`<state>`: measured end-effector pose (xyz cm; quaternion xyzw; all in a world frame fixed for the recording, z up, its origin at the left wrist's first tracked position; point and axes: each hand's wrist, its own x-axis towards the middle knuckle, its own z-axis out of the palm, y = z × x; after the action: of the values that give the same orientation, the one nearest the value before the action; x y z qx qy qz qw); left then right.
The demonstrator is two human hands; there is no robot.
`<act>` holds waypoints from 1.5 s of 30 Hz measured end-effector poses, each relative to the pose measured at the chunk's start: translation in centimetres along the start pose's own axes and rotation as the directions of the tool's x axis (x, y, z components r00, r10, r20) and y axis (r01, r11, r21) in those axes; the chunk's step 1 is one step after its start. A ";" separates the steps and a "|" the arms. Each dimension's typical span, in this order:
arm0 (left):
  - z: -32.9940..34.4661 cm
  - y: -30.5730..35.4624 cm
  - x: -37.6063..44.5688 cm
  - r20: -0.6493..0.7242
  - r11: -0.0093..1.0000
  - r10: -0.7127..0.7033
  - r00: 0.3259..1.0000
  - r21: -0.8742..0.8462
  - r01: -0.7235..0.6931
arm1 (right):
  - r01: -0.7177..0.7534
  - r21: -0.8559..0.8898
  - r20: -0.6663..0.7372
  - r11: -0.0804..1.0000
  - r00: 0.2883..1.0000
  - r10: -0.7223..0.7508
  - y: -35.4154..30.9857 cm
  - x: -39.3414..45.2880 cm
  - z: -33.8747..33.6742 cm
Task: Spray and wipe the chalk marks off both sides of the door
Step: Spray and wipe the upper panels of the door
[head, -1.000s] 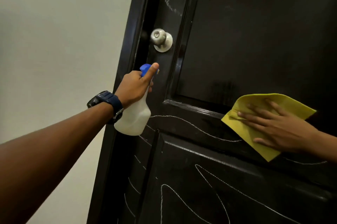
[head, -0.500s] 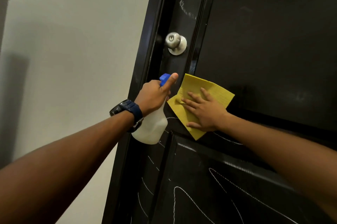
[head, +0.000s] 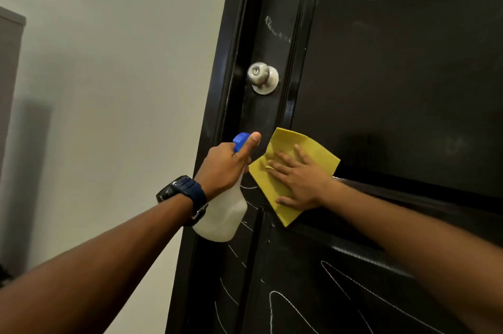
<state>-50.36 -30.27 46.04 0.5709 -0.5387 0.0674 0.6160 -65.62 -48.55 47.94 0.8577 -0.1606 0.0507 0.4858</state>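
Against the black door (head: 394, 83), just below its silver knob (head: 261, 77), I am pressing a yellow cloth (head: 304, 151) flat with my right hand (head: 298, 180), fingers spread, while my left hand (head: 226, 166) is gripping a white spray bottle (head: 223, 218) (blue nozzle, thumb raised). Chalk marks (head: 294, 306) are showing on the lower panel.

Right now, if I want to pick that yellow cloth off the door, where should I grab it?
Probably the free lower corner of the yellow cloth, pinched from below. The right hand presses flat on the cloth's middle, holding it to the door, and that corner pokes out beneath the hand. The left hand is busy gripping the spray bottle.
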 end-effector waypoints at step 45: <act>-1.0 -4.4 4.6 -0.033 0.999 0.044 0.998 -0.008 -0.045 | -0.376 0.285 -0.208 0.882 0.874 0.439 2.9 6.5 -3.8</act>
<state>-44.83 -33.44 46.91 0.5549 -0.5414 0.0880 0.6256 -60.15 -48.20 53.82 0.8406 -0.2648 0.2862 0.3760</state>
